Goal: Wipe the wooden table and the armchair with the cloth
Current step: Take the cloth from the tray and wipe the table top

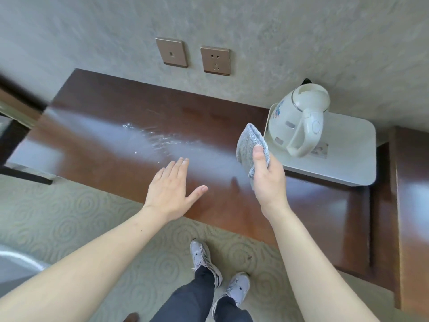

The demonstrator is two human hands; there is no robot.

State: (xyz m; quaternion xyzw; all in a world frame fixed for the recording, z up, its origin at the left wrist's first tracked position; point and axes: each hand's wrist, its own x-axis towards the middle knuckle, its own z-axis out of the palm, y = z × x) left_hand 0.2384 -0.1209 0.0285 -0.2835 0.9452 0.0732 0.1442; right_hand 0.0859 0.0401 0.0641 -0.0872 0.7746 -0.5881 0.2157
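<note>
From the head view, the right hand (pixel 267 180) pinches a bunched grey terry cloth (pixel 251 145) under its thumb, held raised, seemingly poised to wipe. The left hand (pixel 170 189), fingers spread flat, rests on the glossy dark-brown wooden table (pixel 104 108), likely for bracing. Wet streaks (pixel 151 135) lie just beyond its fingertips. A white plastic kettle (pixel 301 119) stands just right of the cloth.

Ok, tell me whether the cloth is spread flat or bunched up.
Bunched up. The grey cloth is gathered in the right hand, thumb pinching it, held above the wooden table, not laid flat.
</note>
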